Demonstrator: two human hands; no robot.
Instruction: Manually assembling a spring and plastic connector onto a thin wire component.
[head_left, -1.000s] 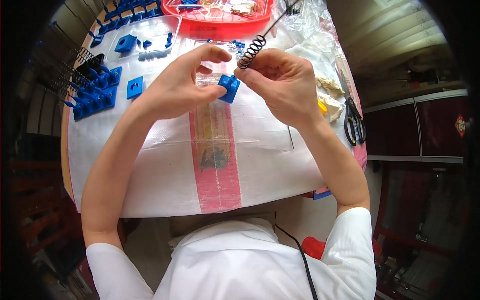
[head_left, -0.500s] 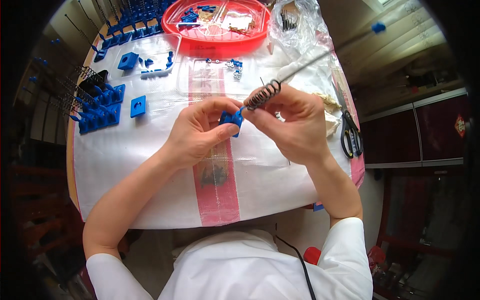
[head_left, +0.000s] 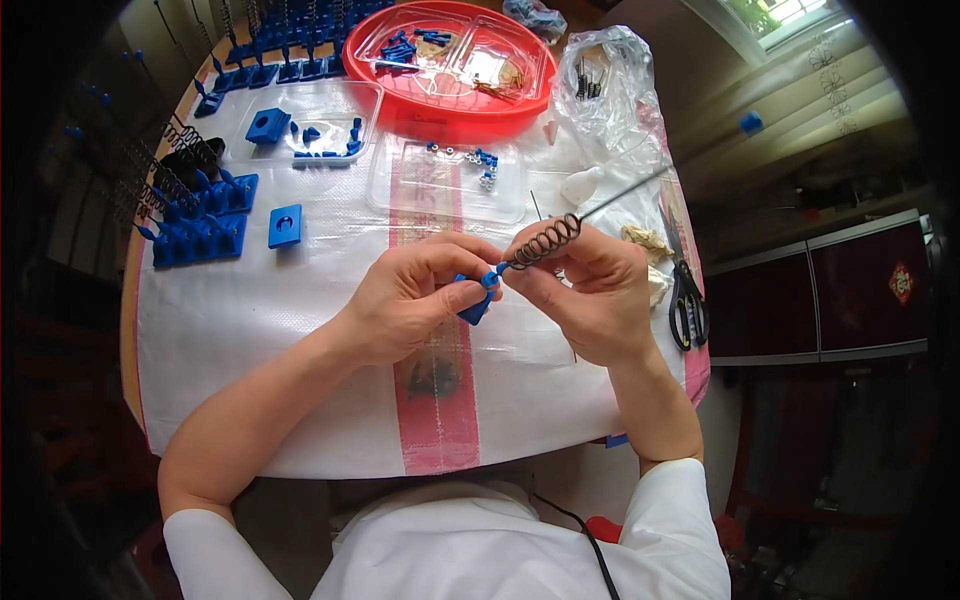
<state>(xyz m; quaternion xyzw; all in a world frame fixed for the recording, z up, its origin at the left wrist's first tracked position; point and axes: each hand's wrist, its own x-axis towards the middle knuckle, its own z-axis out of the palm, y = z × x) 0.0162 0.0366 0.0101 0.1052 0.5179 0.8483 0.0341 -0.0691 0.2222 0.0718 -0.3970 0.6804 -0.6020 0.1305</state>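
Fingers [head_left: 457, 297] hold one coiled spring [head_left: 546, 241] and apparently one blue base [head_left: 475, 312].

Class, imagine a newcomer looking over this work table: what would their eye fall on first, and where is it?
Most likely the big red tray at the far side, its colour loud against the white table cover. Next, near the middle, the dark coil spring in the right hand, close to the small blue piece in the left hand. Over on the left, blue parts stand in rows.
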